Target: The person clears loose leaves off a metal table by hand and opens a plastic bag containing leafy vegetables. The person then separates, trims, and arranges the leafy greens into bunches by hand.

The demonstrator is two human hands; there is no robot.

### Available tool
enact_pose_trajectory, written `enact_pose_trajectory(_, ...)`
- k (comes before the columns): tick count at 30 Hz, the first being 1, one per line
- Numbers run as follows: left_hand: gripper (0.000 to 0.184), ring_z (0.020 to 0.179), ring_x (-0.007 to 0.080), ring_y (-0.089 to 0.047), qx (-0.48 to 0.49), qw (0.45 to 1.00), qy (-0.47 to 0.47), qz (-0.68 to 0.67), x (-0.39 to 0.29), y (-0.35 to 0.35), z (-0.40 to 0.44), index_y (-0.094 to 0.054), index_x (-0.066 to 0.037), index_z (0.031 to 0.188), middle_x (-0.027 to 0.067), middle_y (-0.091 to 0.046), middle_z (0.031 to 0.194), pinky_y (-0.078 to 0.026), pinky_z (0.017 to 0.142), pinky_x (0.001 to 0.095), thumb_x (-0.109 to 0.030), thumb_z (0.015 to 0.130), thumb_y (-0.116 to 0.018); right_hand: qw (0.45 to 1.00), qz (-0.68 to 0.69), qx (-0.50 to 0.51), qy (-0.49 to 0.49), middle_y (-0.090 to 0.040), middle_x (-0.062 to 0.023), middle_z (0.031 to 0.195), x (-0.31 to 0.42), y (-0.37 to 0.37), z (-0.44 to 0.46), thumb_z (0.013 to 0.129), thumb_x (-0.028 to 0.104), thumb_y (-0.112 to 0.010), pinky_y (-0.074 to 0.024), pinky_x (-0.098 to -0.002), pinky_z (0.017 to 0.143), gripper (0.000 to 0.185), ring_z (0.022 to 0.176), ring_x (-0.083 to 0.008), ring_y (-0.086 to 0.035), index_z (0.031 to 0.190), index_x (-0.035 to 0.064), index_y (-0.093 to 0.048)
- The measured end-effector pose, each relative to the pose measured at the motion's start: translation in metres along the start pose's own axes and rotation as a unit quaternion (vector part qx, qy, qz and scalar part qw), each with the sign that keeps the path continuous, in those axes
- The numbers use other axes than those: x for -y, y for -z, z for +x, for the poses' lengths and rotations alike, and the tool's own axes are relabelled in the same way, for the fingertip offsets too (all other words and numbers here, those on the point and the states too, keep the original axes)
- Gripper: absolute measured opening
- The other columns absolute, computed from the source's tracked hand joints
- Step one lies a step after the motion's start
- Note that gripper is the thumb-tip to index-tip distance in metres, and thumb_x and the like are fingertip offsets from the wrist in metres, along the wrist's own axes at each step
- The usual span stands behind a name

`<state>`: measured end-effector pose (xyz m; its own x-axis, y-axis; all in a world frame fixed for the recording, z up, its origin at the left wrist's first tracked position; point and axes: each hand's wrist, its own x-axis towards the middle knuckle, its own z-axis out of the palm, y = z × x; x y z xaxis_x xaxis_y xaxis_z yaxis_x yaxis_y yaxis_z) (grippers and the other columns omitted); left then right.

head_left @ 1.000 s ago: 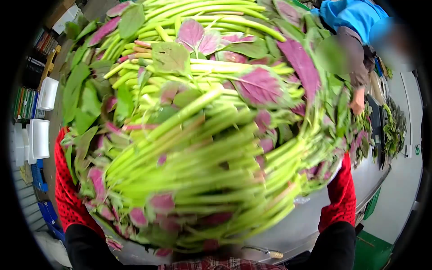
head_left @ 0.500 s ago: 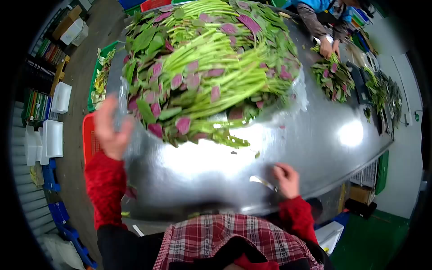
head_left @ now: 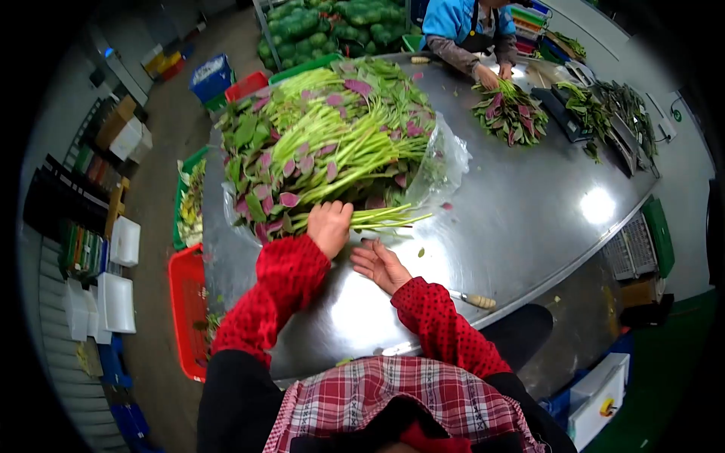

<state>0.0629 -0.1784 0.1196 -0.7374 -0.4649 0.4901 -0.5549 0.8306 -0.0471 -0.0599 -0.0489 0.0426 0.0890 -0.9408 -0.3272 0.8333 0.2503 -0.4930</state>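
Observation:
A big heap of leafy stems with green and purple leaves (head_left: 332,143) lies on clear plastic (head_left: 443,160) on the metal table (head_left: 521,219). My left hand (head_left: 330,228) is closed around a small bunch of green stems (head_left: 381,217) at the heap's near edge. Just to the right and nearer to me, my right hand (head_left: 380,266) is open, palm up, fingers spread, holding nothing. A wooden-handled tool (head_left: 477,301) lies on the table to the right of it, its blade partly hidden by my sleeve.
Across the table a co-worker in blue (head_left: 472,34) handles another bunch of leaves (head_left: 511,113). A scale-like tray (head_left: 563,113) and more greens stand at the right. A red crate (head_left: 187,313) and a green crate (head_left: 189,198) flank the left edge.
The view has pulled back from the heap. My left hand has come in from the left and closed on stems; my right hand has moved left and up from beside the tool, and opened.

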Motion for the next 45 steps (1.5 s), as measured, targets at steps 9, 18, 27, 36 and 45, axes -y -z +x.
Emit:
enact_pose_trajectory(9,0.03,0.076,0.029,-0.058,0.007,0.995,0.101,0.011,0.0,0.019,0.012,-0.055,-0.007,0.089,0.0093,-0.055,0.08,-0.045,0.064,0.0403,-0.012,0.064,-0.07,0.981,0.089,0.008,0.172,-0.063,-0.0053,0.102,0.061,-0.082,0.085,0.082,0.025,-0.076,-0.0468,-0.033,0.086,0.042,0.094,-0.0169,-0.06,0.114,0.005,-0.056)
enact_pose_trajectory(18,0.077,0.109,0.0347,-0.049,-0.015,0.994,0.104,0.001,0.011,0.035,0.042,-0.048,0.0,0.121,0.0183,-0.048,0.125,-0.042,0.086,0.0437,-0.038,0.062,-0.079,0.966,0.1,-0.093,0.218,-0.061,-0.0087,0.108,0.058,-0.075,0.102,0.088,0.031,-0.069,-0.0499,-0.0354,0.08,0.047,0.092,-0.0202,-0.06,0.118,-0.0014,-0.055)
enact_pose_trajectory(27,0.032,0.087,0.0306,-0.058,-0.032,0.992,-0.009,-0.12,-0.009,0.032,0.008,-0.058,-0.003,0.101,0.0126,-0.059,0.1,-0.046,0.072,0.0383,-0.011,0.072,-0.068,0.958,0.188,-0.158,0.149,-0.063,-0.0096,0.107,0.053,-0.052,0.1,0.08,0.007,-0.073,-0.0492,-0.0368,0.08,0.042,0.09,-0.0212,-0.061,0.117,-0.0039,-0.056)
enact_pose_trajectory(36,0.088,0.12,0.036,-0.048,0.12,0.951,0.275,-0.075,0.128,0.04,0.083,-0.04,0.001,0.135,0.0218,-0.052,0.127,-0.037,0.102,0.0447,-0.038,0.064,-0.076,0.974,0.161,-0.102,0.124,-0.062,-0.0113,0.112,0.052,-0.043,0.112,0.085,0.008,-0.067,-0.0516,-0.0464,0.086,0.039,0.1,-0.0277,-0.062,0.121,0.0009,-0.053)
enact_pose_trajectory(45,0.066,0.104,0.0307,-0.058,0.123,0.972,0.201,0.023,0.121,0.055,0.078,-0.065,-0.006,0.107,0.0123,-0.06,0.109,-0.046,0.084,0.0428,-0.044,0.056,-0.082,0.972,0.108,-0.128,0.164,-0.062,-0.0105,0.105,0.055,-0.062,0.105,0.078,0.006,-0.075,-0.0522,-0.0371,0.08,0.043,0.09,-0.0213,-0.063,0.115,-0.0053,-0.056)
